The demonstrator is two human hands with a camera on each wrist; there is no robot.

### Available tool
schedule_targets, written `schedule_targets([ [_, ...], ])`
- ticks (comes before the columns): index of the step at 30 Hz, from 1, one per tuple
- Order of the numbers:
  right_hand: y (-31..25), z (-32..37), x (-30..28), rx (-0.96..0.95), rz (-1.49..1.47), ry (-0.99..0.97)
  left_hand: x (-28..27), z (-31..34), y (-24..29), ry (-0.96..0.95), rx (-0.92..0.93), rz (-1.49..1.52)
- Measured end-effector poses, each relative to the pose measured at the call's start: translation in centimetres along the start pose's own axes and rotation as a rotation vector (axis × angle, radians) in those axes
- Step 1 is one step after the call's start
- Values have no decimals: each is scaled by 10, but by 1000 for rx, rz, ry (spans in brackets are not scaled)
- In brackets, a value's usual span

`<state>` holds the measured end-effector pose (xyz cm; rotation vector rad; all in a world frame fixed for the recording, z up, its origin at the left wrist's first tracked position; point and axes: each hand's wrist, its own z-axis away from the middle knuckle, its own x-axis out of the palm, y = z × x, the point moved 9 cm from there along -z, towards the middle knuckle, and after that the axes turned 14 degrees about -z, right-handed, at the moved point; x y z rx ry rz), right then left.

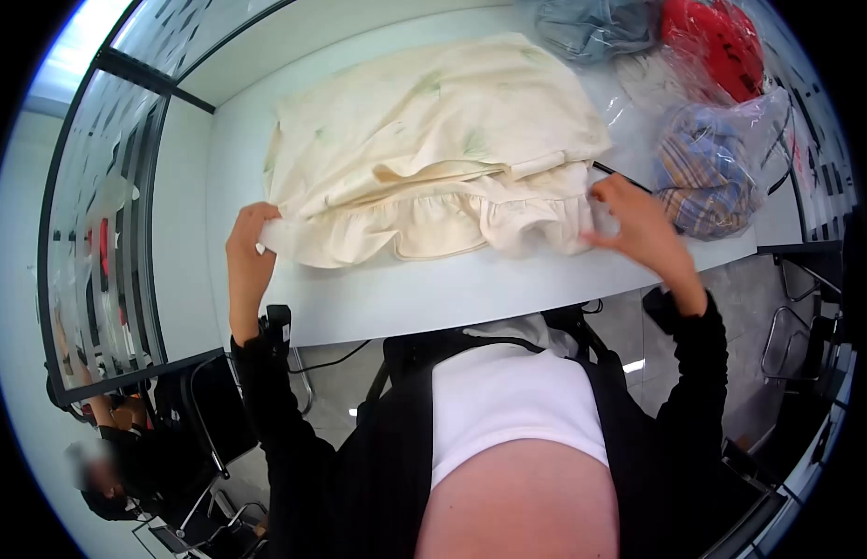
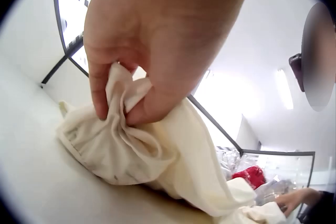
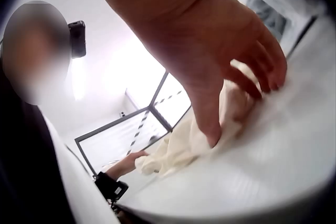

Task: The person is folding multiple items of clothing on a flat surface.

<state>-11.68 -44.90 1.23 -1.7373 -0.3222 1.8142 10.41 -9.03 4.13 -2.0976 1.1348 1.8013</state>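
Note:
A cream garment (image 1: 452,112) with faint green prints lies spread on the white table, its ruffled hem (image 1: 433,224) toward the person. At the hem's left end my left hand (image 1: 251,244) pinches a bunched fold; in the left wrist view, the gathered cloth (image 2: 123,140) rises between thumb and fingers. My right hand (image 1: 643,228) is at the hem's right end, thumb and fingers spread apart and slightly blurred. In the right wrist view, the right hand's thumb (image 3: 209,121) is close beside the cream cloth (image 3: 181,148), with the bent fingers on its other side.
Clear plastic bags stand at the table's right: one with plaid cloth (image 1: 708,172), one with red cloth (image 1: 717,47), one with blue denim-like cloth (image 1: 596,28). The table's front edge (image 1: 508,315) is near the person. Left, a framed glass partition (image 1: 107,233) borders the table.

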Motion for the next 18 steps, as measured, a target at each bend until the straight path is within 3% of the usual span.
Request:
schedule_targets([
  [1,-4,5,13,-69,46,23,2,3,4,5,10,-19],
  [2,-2,5,24,-21,13,11,3,7,5,11,21,-35],
  [5,-27,13,24,-207,0,227,8,27,-8,61,-63,-117],
  [7,-18,12,24,-69,-251,289,17,47,-34,35,-237,-313],
  [9,4,10,31,48,-516,380,29,69,-53,-165,-643,-70],
  [10,6,11,30,80,-600,413,32,75,-45,-250,-707,58],
  [13,14,9,31,46,-1007,476,42,76,-33,-75,-660,662],
  [14,10,7,31,68,-1280,436,44,75,-25,-66,-669,754],
  [18,25,2,44,102,-1763,209,64,79,-32,-120,-669,1057],
])
